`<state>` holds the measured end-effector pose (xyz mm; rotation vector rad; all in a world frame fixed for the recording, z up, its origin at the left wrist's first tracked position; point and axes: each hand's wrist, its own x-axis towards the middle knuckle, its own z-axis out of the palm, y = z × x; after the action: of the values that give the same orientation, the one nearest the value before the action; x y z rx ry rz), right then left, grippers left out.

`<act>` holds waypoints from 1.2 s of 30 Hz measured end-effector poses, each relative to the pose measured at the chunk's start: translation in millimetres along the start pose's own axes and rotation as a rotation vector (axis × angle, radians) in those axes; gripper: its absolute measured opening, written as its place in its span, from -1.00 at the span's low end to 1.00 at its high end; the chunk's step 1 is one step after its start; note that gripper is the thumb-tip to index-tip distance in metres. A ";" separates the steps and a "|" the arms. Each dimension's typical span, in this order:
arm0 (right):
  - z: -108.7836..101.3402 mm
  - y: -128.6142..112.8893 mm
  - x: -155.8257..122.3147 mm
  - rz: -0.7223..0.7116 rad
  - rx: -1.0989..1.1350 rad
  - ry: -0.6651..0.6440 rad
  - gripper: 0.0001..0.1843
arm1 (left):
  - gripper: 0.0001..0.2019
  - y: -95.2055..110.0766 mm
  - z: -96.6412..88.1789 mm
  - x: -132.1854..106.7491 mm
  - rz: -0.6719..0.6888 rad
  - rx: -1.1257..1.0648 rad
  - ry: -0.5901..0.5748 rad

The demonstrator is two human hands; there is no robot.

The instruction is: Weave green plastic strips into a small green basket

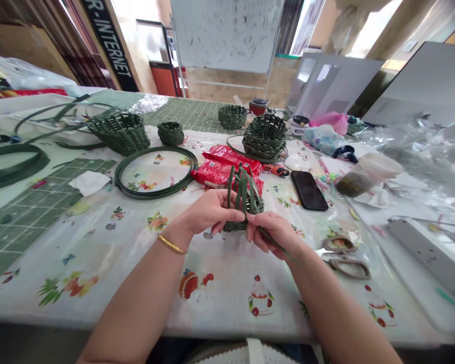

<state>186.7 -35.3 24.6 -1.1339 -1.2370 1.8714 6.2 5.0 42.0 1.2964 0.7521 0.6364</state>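
A small, half-woven green basket [244, 199] with upright strips sticking out of its top sits in front of me, just above the table. My left hand [208, 211] is closed round its left side, a gold bangle on the wrist. My right hand [273, 233] pinches a loose green strip [273, 241] at the basket's lower right; the strip trails back over my wrist.
Finished green baskets [265, 136] [120, 131] [170, 133] [232, 116] stand farther back. A coil of green strip [155, 172], red packets [227, 163], a black phone [309, 190], scissors [345, 255], a plastic jar [367, 173] and a white power strip [428, 255] lie on the flowered tablecloth [220, 283].
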 end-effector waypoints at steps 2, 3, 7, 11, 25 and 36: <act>-3.8 3.1 2.1 -0.006 0.063 -0.011 -0.52 | -0.73 -2.2 1.6 1.1 0.035 0.054 0.010; -5.3 4.0 2.7 -0.002 0.098 -0.027 -0.51 | -0.75 -3.5 3.4 1.9 0.053 0.073 0.038; -6.7 1.9 0.8 0.014 0.139 -0.080 -0.50 | -0.82 -6.4 12.6 4.7 0.084 0.129 0.188; -6.1 -4.3 -5.5 -0.018 -0.024 -0.028 -0.51 | -0.81 -5.2 14.9 6.2 0.065 0.136 0.296; -13.0 2.7 -3.2 -0.887 -1.117 0.586 -0.75 | -0.80 -5.5 -1.0 5.9 0.056 0.203 0.251; -4.9 2.5 -0.4 -0.740 -1.075 0.569 -0.81 | -0.80 -7.4 4.3 4.4 0.044 0.309 0.175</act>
<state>191.2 -34.6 21.5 -1.2817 -1.9582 0.2249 12.4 4.7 34.6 1.5559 0.9965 0.6943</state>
